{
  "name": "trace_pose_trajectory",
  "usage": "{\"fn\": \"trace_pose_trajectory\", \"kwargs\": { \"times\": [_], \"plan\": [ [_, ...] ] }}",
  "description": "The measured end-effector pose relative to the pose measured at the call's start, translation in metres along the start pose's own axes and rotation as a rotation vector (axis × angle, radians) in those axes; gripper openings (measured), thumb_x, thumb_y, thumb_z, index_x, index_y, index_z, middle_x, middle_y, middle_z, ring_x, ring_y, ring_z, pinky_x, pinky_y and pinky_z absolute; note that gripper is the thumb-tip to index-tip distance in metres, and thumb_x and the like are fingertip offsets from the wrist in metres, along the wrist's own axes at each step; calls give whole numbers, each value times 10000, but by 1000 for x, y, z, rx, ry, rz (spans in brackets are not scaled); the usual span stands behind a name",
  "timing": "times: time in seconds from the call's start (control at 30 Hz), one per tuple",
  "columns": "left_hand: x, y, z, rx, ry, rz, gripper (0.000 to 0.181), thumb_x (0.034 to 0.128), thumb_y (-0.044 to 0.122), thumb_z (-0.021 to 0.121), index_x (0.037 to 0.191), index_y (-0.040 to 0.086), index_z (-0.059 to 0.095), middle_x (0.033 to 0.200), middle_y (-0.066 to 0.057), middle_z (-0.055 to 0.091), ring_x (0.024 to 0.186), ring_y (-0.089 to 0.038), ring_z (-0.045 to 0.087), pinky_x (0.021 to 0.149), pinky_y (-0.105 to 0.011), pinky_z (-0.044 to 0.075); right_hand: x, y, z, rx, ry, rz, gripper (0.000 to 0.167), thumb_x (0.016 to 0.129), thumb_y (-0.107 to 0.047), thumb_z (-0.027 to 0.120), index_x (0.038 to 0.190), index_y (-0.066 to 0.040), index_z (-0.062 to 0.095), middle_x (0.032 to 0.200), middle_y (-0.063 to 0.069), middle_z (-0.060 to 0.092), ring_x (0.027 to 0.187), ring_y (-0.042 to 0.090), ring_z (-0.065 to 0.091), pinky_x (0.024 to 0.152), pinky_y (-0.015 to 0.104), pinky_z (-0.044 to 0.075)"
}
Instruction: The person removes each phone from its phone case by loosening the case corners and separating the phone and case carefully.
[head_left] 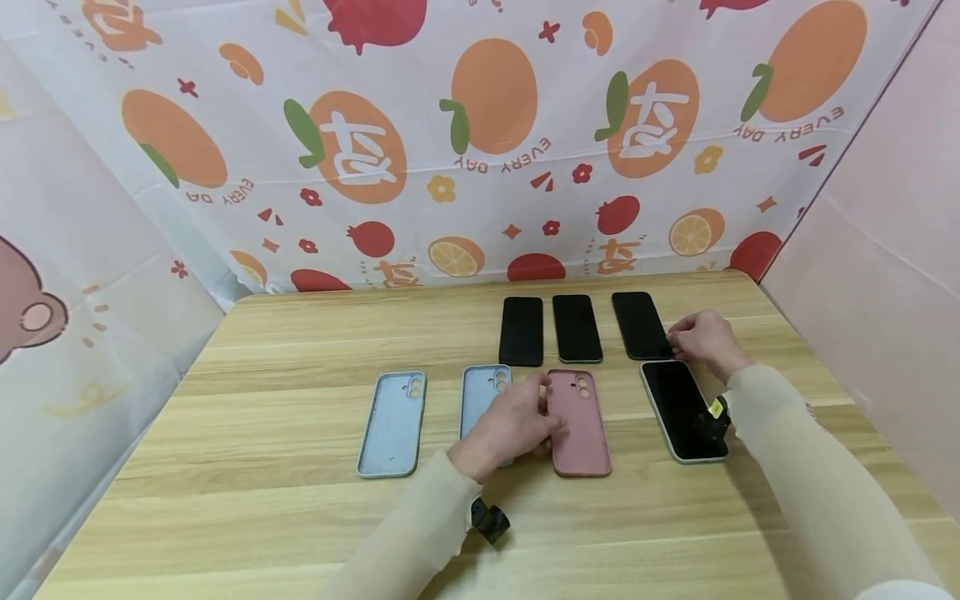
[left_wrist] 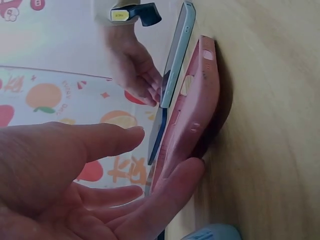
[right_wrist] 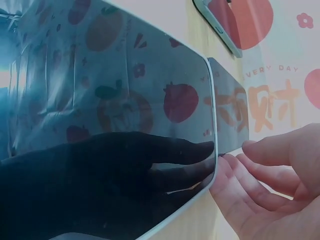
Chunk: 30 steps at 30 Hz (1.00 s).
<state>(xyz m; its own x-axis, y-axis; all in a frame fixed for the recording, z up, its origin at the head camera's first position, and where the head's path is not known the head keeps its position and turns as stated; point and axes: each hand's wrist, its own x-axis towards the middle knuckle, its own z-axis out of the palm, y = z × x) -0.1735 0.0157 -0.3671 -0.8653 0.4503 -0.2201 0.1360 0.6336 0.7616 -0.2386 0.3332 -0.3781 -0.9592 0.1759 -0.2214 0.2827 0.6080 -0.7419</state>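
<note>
A pink phone case [head_left: 579, 423] lies with its hollow side up. My left hand [head_left: 517, 421] is at its left edge; in the left wrist view one fingertip touches the case's side while the thumb stays apart from it. Farther right, my right hand [head_left: 703, 340] reaches past a white-edged phone [head_left: 678, 404] to the near right corner of a black phone [head_left: 640, 325]. In the right wrist view its fingertips meet that phone's edge, partly hidden behind the white-edged phone. Both phones lie screen up on the table.
Two more black phones [head_left: 521, 331] lie side by side at the back. One light blue case [head_left: 392, 423] sits to the left, and another blue case [head_left: 480, 392] is partly covered by the left hand. A printed cloth [head_left: 420, 233] hangs behind the wooden table [head_left: 262, 417].
</note>
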Motion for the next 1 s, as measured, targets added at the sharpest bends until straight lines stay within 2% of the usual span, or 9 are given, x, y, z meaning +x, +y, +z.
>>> {"fn": "trace_pose_trajectory", "kwargs": {
  "times": [0.17,0.3,0.43,0.53,0.77,0.93,1.0],
  "plan": [
    [0,2,-3,45,4,-27,603,928,175,688,1446,48,406,1155,-161,661,486,-136,581,467,-233,463,-7,2,-2,17,-1,-36,299,978,-60,543,1174,161,588,971,216,675,731,98,643,675,225,594],
    [2,4,-2,109,54,24,574,927,159,669,1436,47,426,1075,-129,667,497,-119,549,457,-230,449,-14,4,-3,9,18,-70,307,982,-83,538,1185,141,592,1025,234,658,794,145,640,693,223,586],
    [4,7,0,163,128,86,508,926,159,657,1394,63,485,1148,-111,671,762,-130,624,640,-248,545,-22,5,-6,-26,44,-80,308,993,-131,535,1195,90,605,1098,224,621,873,205,595,689,203,546],
    [7,12,3,143,145,100,478,929,164,652,1377,78,509,1219,-109,649,969,-153,622,781,-254,562,-28,7,-8,-39,48,-93,314,997,-164,541,1201,65,608,1131,222,614,920,236,580,689,200,528],
    [17,24,13,0,85,117,493,918,131,643,1379,50,490,1198,-95,643,913,-128,590,690,-201,520,-41,8,-10,-80,82,-118,328,997,-218,554,1205,26,624,1153,213,637,961,248,602,714,216,504],
    [26,35,30,-36,40,110,538,921,197,673,1403,71,470,1217,-75,640,954,-107,599,835,-264,531,-53,9,-11,-126,116,-171,304,998,-221,560,1185,7,638,1161,213,645,1019,303,579,755,261,477],
    [30,40,37,-44,21,87,561,920,242,688,1414,99,465,1239,-62,636,931,-92,630,870,-276,536,-57,9,-11,-143,132,-202,288,994,-212,571,1166,5,650,1157,216,657,1035,325,584,767,275,479]
  ]
}}
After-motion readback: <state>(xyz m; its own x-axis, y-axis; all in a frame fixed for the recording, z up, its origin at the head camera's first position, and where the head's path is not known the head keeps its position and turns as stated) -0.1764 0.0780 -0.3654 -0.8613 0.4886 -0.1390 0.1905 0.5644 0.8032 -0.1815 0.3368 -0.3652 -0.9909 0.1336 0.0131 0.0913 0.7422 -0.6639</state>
